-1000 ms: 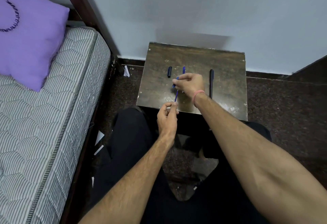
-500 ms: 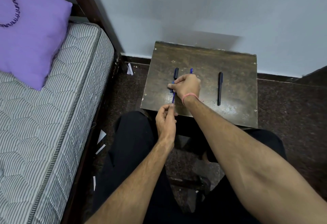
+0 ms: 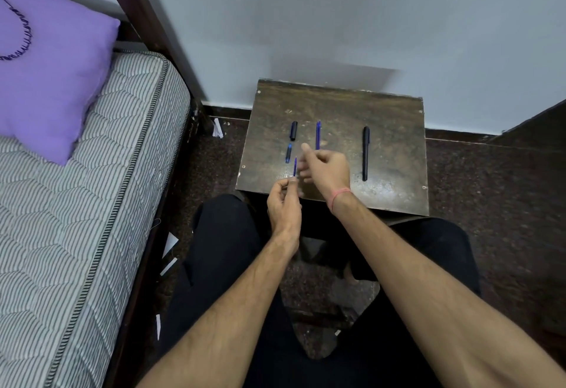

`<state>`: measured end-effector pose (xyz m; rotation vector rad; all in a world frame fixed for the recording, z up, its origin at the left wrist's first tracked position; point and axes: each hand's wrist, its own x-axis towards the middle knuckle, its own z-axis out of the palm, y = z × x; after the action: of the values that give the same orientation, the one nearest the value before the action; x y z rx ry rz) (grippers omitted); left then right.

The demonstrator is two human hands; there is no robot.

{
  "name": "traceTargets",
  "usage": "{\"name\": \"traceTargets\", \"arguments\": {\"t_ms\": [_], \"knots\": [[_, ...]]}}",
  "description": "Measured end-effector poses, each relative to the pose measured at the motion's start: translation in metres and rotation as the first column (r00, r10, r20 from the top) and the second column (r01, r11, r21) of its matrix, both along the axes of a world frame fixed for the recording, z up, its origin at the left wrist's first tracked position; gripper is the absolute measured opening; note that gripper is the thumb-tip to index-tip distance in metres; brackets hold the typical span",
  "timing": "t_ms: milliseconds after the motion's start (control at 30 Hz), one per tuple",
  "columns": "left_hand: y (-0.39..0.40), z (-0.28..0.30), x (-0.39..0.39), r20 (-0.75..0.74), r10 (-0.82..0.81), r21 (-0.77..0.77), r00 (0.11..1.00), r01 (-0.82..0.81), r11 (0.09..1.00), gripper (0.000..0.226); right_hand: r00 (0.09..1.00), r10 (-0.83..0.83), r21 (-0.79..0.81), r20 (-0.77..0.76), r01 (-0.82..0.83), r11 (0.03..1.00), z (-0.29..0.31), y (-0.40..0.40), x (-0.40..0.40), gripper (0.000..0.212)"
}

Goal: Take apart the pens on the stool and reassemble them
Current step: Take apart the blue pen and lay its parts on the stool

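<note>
left hand: sits nearest, just off the stool's front edge, thumb and fingertips pinching the bottom end of a thin blue refill that points up and away over the stool.

right hand: blurred, hanging over the front-middle of the stool with fingers loosely curled. Looks like it's holding nothing, but the blur makes that hard to swear to. Pink band on the wrist.

what changed: half a second ago the right hand was down on the pen parts at the left side of the top; now it's lifted off and a short blue piece lies on its own there, so the pulling-apart of this pen seems basically done.

left side of stool: the blue piece lies just in front of the black cap, nearly end to end, not clearly touching.

middle: a long blue barrel lies pointing toward the back edge, its near end right by the right hand's fingers.

right side: a whole black pen, cap on, well apart from the rest, looks untouched.

task read: one pen in bits, one still to go, then reassembly.

writing: nothing readable, no brand or label I can make out on any pen.
</note>
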<state>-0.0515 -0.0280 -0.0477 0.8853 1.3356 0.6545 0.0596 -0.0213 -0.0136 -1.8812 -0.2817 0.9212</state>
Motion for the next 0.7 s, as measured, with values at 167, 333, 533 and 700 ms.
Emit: {"name": "traceTargets", "arguments": {"t_ms": [167, 333, 533, 700], "knots": [[-0.01, 0.009, 0.005, 0.032, -0.034, 0.031, 0.999, 0.033, 0.999, 0.02, 0.98, 0.039, 0.114, -0.196, -0.016, 0.993, 0.015, -0.034, -0.002, 0.01], [-0.023, 0.016, 0.006, 0.003, -0.085, 0.033, 0.996, 0.085, 0.996, 0.019, 0.973, 0.059, 0.05, -0.225, -0.048, 0.998, 0.022, -0.043, 0.005, 0.015], [-0.03, 0.018, 0.002, 0.009, -0.115, 0.026, 0.993, 0.115, 0.993, 0.018, 0.99, -0.017, 0.075, -0.138, 0.027, 0.997, 0.036, -0.036, 0.02, 0.012], [-0.024, 0.021, 0.004, -0.018, -0.062, 0.034, 0.998, 0.062, 0.997, 0.019, 0.975, 0.103, 0.024, -0.197, -0.1, 0.995, 0.037, -0.034, 0.013, 0.018]]}}
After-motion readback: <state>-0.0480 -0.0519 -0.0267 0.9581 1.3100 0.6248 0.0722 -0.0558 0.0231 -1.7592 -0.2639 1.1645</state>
